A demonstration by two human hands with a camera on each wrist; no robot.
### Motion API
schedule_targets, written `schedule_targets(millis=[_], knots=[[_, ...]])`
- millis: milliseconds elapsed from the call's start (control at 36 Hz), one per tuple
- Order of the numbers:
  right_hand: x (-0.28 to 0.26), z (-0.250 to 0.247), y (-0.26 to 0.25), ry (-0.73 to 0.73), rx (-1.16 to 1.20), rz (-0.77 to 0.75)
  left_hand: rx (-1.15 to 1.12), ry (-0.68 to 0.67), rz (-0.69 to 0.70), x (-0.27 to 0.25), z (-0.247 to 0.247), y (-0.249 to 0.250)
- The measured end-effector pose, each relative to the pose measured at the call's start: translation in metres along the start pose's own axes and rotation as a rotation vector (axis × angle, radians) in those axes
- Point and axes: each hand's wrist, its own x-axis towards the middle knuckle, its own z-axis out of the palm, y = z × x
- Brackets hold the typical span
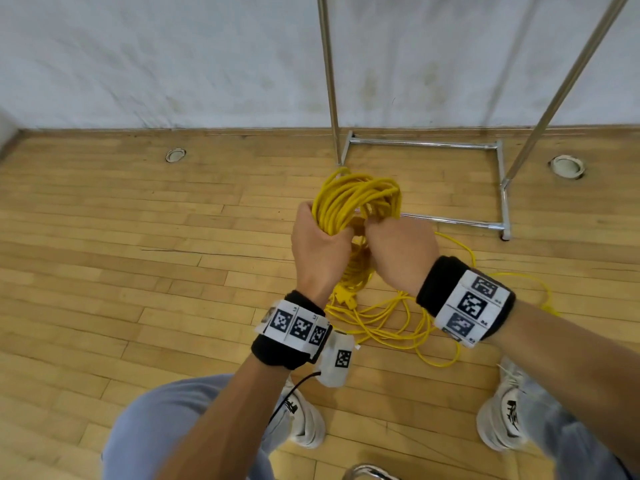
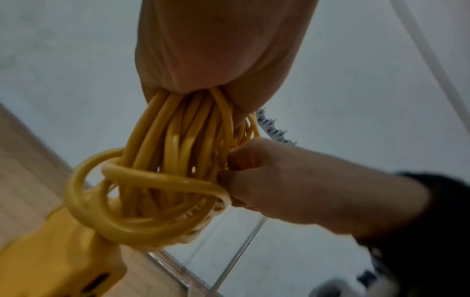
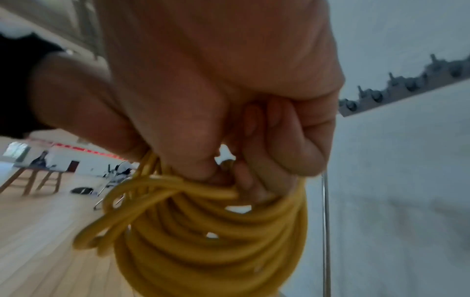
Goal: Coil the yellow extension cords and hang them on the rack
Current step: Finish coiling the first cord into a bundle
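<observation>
A coil of yellow extension cord is held up in front of me above the floor. My left hand grips the bundle of strands in a fist. My right hand pinches a strand of cord wound across the coil's middle. The yellow socket block hangs below the coil. A second, loose yellow cord lies tangled on the floor under my hands. The chrome rack stands just behind the coil, its base on the floor.
The wooden floor meets a white wall ahead. Two round floor sockets sit near the wall. My feet in white shoes stand beside the loose cord. A hook strip hangs on the wall.
</observation>
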Motion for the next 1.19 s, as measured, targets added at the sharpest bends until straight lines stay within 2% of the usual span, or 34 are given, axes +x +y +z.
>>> schedule_targets(millis=[56,111,222,278,333,417,528,778,861,972,1111,1194], knots=[[0.005,0.008,-0.001,-0.048,0.093,-0.026,0.076,-0.040,0.043,-0.003,0.003,-0.001],[0.012,0.016,0.002,-0.010,0.347,-0.023,0.096,-0.054,0.032,-0.004,0.003,-0.001],[0.014,0.020,0.000,0.308,0.799,0.033,-0.037,-0.003,-0.084,0.007,-0.008,0.003],[0.014,0.020,-0.002,0.429,0.889,-0.028,-0.130,0.011,-0.142,0.013,-0.015,0.006],[0.016,0.023,-0.002,0.465,0.834,-0.139,-0.185,0.030,-0.201,0.018,-0.022,0.009],[0.016,0.023,0.001,0.421,0.643,-0.291,-0.264,0.054,-0.271,0.023,-0.028,0.013],[0.008,0.024,-0.001,0.311,0.350,-0.344,-0.350,0.060,-0.310,0.029,-0.037,0.014],[0.008,0.031,-0.018,0.215,0.381,-0.213,-0.309,-0.003,-0.349,0.019,-0.032,0.010],[0.011,0.025,-0.016,0.141,0.524,-0.210,-0.314,0.000,-0.426,0.020,-0.033,0.008],[0.013,0.026,-0.013,0.087,0.494,-0.250,-0.318,0.000,-0.476,0.018,-0.036,0.006],[0.014,0.030,-0.012,0.198,0.511,-0.251,-0.352,-0.014,-0.479,0.017,-0.036,0.011],[0.014,0.026,-0.014,0.354,0.607,-0.219,-0.404,-0.013,-0.476,0.021,-0.037,0.017]])
